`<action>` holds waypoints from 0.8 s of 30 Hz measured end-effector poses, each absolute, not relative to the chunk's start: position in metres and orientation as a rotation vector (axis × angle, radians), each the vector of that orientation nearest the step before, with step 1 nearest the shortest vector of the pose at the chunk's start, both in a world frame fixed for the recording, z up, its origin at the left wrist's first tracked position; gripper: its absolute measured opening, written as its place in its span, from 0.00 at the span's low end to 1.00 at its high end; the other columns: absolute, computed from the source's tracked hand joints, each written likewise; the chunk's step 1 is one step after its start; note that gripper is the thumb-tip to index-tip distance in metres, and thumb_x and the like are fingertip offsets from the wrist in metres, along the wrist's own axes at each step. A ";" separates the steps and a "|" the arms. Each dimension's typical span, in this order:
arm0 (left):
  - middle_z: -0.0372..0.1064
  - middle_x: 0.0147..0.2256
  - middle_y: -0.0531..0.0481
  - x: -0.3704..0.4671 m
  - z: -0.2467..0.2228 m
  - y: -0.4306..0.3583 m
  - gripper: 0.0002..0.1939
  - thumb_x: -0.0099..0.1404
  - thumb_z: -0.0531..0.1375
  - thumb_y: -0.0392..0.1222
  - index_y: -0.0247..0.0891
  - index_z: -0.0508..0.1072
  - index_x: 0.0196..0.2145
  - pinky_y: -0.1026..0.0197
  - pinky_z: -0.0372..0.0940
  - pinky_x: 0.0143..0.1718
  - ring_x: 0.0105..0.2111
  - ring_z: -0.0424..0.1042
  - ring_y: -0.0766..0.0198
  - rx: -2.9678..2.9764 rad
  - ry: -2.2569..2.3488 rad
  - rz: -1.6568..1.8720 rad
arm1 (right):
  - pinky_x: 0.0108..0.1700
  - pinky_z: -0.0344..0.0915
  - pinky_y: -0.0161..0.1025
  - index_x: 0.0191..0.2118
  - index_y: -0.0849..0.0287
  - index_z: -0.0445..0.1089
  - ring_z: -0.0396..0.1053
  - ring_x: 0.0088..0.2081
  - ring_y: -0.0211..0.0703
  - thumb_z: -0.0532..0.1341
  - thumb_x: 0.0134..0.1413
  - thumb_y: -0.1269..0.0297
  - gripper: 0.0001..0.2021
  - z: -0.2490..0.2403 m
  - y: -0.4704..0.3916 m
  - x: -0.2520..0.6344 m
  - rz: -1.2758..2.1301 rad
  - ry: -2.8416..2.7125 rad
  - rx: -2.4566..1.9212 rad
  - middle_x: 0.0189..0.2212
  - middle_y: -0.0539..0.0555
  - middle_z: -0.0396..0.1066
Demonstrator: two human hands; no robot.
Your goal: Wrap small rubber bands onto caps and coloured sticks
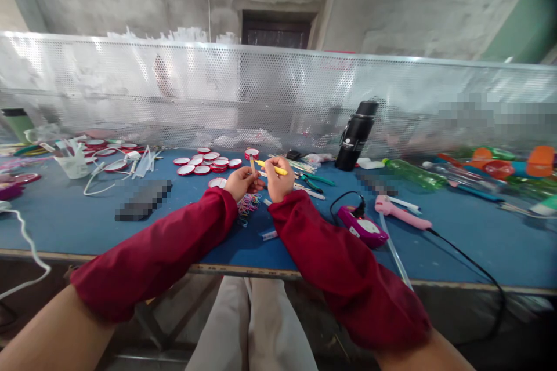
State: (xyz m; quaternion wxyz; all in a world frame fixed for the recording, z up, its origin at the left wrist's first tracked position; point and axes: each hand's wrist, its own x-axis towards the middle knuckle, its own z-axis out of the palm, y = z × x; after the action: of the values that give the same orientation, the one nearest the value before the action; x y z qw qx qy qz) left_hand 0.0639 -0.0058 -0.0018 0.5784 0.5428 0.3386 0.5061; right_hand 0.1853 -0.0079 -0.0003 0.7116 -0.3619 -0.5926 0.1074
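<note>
My left hand, in a dark red sleeve, is closed on a thin flat tan stick that points up between its fingers. Its fine detail is too small to tell. Beside it, my right hand grips a slim yellow pen-like tool, its tip pointing left close to the stick. Just below the hands lies a tangle of coloured thin cords. Several round red-rimmed white lids lie left of my left hand, with one more lid just behind the stick.
A black bottle stands at the back right. On the right lie a purple box and a pink glue gun with its cord. Pliers lie behind my right hand. Leftward are a phone-like dark slab and a white cup.
</note>
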 end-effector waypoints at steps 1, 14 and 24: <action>0.73 0.23 0.53 0.064 -0.002 -0.006 0.05 0.62 0.61 0.36 0.35 0.66 0.32 0.68 0.65 0.23 0.20 0.72 0.69 1.271 0.792 1.184 | 0.32 0.64 0.37 0.29 0.56 0.66 0.68 0.28 0.40 0.58 0.55 0.59 0.08 0.000 -0.008 0.185 0.241 -1.314 -0.799 0.25 0.49 0.70; 0.73 0.24 0.52 0.063 -0.005 -0.003 0.08 0.61 0.63 0.39 0.35 0.66 0.32 0.68 0.64 0.23 0.21 0.72 0.68 1.291 0.793 1.189 | 0.32 0.65 0.37 0.30 0.56 0.65 0.68 0.28 0.40 0.58 0.55 0.58 0.08 0.001 -0.011 0.184 0.257 -1.332 -0.792 0.25 0.49 0.70; 0.73 0.23 0.53 0.064 -0.003 -0.005 0.07 0.62 0.62 0.37 0.35 0.66 0.32 0.69 0.65 0.23 0.20 0.72 0.69 1.277 0.791 1.185 | 0.32 0.65 0.37 0.29 0.56 0.65 0.68 0.28 0.40 0.58 0.54 0.58 0.08 0.000 -0.009 0.185 0.249 -1.327 -0.807 0.25 0.49 0.70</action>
State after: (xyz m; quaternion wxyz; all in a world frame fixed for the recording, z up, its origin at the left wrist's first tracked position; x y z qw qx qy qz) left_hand 0.0637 -0.0046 -0.0032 0.5763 0.5454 0.3378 0.5063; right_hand 0.1850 -0.0087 0.0002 0.7063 -0.3630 -0.5973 0.1122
